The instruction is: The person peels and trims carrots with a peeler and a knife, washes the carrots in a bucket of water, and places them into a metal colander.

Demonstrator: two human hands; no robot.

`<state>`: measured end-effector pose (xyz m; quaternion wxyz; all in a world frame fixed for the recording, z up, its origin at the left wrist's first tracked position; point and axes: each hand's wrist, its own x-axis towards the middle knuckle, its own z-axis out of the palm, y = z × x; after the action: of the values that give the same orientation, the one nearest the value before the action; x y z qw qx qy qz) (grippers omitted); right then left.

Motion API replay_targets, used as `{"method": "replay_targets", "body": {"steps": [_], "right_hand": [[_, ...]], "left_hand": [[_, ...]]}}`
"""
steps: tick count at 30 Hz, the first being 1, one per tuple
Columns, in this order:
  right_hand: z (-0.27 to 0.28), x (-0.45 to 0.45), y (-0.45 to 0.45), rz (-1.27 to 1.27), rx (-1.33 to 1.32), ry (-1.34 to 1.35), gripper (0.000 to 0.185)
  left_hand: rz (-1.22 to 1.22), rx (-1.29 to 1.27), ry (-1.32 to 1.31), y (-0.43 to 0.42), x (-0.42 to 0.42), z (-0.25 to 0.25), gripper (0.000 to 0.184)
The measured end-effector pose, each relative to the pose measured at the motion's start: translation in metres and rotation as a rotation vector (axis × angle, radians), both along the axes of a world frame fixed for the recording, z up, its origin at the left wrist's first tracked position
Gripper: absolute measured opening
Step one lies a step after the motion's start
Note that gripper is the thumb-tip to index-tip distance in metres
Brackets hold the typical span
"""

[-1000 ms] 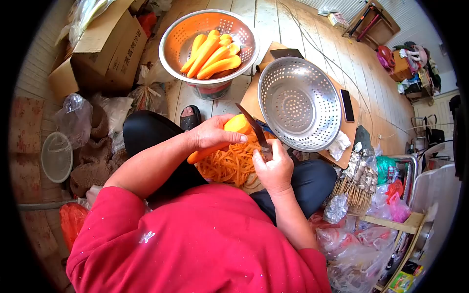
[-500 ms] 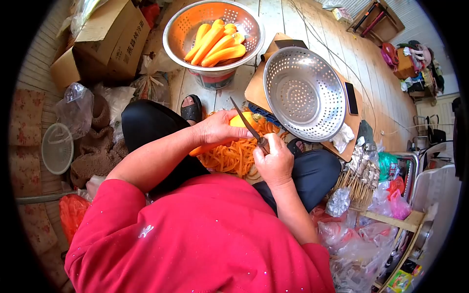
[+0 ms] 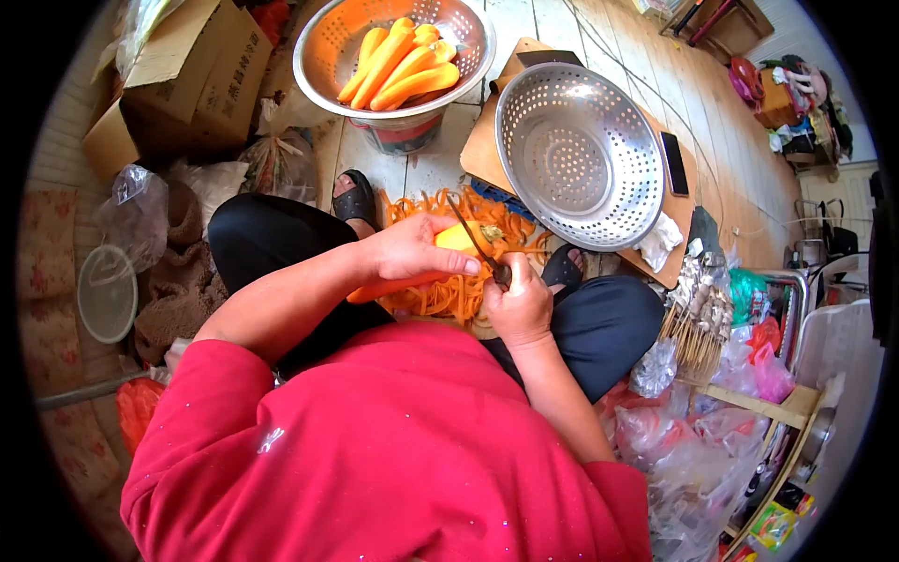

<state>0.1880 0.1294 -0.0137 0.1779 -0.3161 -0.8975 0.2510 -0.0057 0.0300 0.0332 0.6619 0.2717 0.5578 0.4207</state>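
My left hand (image 3: 410,251) is closed round a large orange carrot (image 3: 456,238), its stem end pointing up and to the right between my knees. My right hand (image 3: 523,304) grips the handle of a knife (image 3: 465,227) with a narrow dark blade, which lies across the carrot near its stem end. Below both hands, a heap of orange peelings (image 3: 440,302) covers the floor. Ahead to the left, a metal colander (image 3: 316,70) full of peeled carrots (image 3: 398,66) sits on a bucket (image 3: 401,134).
A second metal colander (image 3: 579,169) rests at the right on a wooden board (image 3: 484,150). Beside it are a phone (image 3: 673,164) and a white cloth (image 3: 660,242). Skewers (image 3: 695,342) and plastic bags (image 3: 693,468) crowd the right side. A cardboard box (image 3: 192,89) stands at far left.
The carrot has tilted, so more of its stem end shows, and the blade lies nearer that end. Both hands keep their hold. The whole view has shifted slightly.
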Motion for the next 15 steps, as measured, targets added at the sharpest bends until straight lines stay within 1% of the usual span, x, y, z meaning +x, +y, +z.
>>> {"method": "replay_targets", "body": {"steps": [1,2,3,6,7,9,10,11,13,14,15], "right_hand": [[-0.01,0.004,0.0,-0.02,-0.027,-0.027,0.024],[-0.022,0.011,0.004,-0.059,-0.142,-0.182,0.024],[-0.024,0.014,0.003,-0.092,-0.283,-0.368,0.025],[-0.031,0.011,-0.015,-0.003,-0.225,-0.391,0.024],[-0.032,0.011,-0.014,0.001,-0.216,-0.383,0.024],[-0.034,0.014,-0.015,-0.003,-0.251,-0.271,0.023],[-0.033,0.014,-0.015,-0.019,-0.287,-0.261,0.024],[-0.037,0.017,-0.014,-0.019,-0.289,-0.261,0.024],[-0.043,0.02,-0.014,0.034,-0.29,-0.257,0.024],[-0.044,0.021,-0.014,0.037,-0.289,-0.246,0.024],[-0.041,0.02,-0.015,0.047,-0.318,-0.28,0.024]], "left_hand": [[-0.03,0.076,-0.05,-0.005,-0.002,0.006,0.035],[-0.057,0.151,-0.098,-0.009,-0.005,0.015,0.037],[-0.052,0.162,-0.209,-0.013,-0.007,0.033,0.042],[0.065,0.264,-0.254,-0.017,-0.018,0.052,0.049],[0.068,0.272,-0.245,-0.017,-0.023,0.059,0.049],[-0.005,0.225,-0.054,-0.02,-0.031,0.071,0.049],[-0.014,0.209,-0.03,-0.02,-0.032,0.073,0.049],[-0.015,0.207,-0.03,-0.019,-0.033,0.067,0.049],[0.089,0.251,-0.036,-0.015,-0.034,0.052,0.052],[0.147,0.211,-0.095,-0.012,-0.037,0.05,0.055],[0.199,0.2,-0.132,-0.007,-0.045,0.036,0.052]]}}
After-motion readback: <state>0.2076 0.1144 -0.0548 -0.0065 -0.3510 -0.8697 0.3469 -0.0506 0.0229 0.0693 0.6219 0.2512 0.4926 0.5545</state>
